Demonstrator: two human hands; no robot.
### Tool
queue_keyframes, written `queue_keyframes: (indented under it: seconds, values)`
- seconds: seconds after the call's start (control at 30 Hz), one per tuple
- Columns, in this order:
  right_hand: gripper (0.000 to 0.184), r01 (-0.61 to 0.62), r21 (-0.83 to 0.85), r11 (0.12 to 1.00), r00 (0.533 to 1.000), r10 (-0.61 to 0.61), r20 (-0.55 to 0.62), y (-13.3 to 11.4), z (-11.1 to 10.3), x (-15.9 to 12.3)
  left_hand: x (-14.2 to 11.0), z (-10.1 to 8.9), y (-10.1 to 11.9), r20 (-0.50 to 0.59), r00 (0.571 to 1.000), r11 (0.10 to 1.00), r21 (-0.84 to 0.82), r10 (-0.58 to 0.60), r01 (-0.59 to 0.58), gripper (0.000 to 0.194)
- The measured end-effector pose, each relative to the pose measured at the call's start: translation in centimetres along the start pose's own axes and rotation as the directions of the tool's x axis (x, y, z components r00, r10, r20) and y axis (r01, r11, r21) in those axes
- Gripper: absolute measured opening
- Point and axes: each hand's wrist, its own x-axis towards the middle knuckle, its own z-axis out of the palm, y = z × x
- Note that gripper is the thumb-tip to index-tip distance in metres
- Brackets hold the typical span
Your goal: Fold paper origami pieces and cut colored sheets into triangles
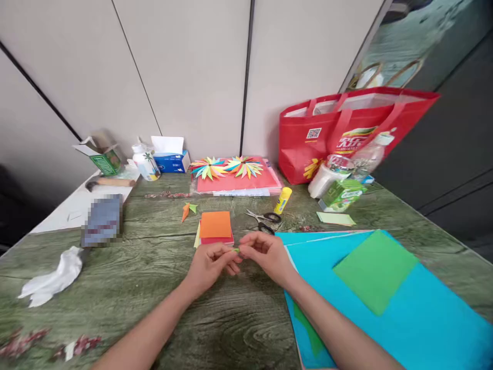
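My left hand and my right hand meet over the table, both closed in a pinch on a small piece of green paper. Most of that piece is hidden by my fingers. Just beyond my hands lies a stack of square paper with an orange sheet on top and red and yellow edges showing below. Scissors with black handles lie beyond my right hand. A yellow glue stick stands beside them. Left of the stack is a small folded orange and green paper piece.
Large blue sheets with a green square cover the right side. Paper flowers rest on a red pack at the back. A red bag stands back right. At left are a crumpled tissue, a hammer and a bottle.
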Motion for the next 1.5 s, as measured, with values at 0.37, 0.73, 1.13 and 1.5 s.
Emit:
queue_keyframes:
  seconds: [0.37,0.73,1.13,1.5]
  values:
    - [0.021,-0.073,-0.002,0.997,0.996,0.072,-0.055,-0.1,-0.3,0.0,0.1,0.6,-0.6,0.062,0.996,0.997,-0.052,-0.058,0.061,0.03]
    - [0.021,0.407,-0.639,0.652,0.909,-0.358,0.213,1.2,0.0,0.2,1.3,-1.5,-0.8,-0.613,0.777,0.968,-0.081,0.139,-0.237,0.021]
    - [0.039,0.488,-0.822,0.295,0.872,-0.191,0.45,2.7,0.9,0.3,2.8,-4.0,-1.6,-0.73,0.68,0.904,-0.333,-0.067,-0.268,0.031]
    - [0.031,0.462,-0.762,0.453,0.859,-0.443,0.257,2.8,0.7,0.4,2.6,-4.0,-1.6,-0.745,0.659,0.911,-0.193,0.106,-0.365,0.031]
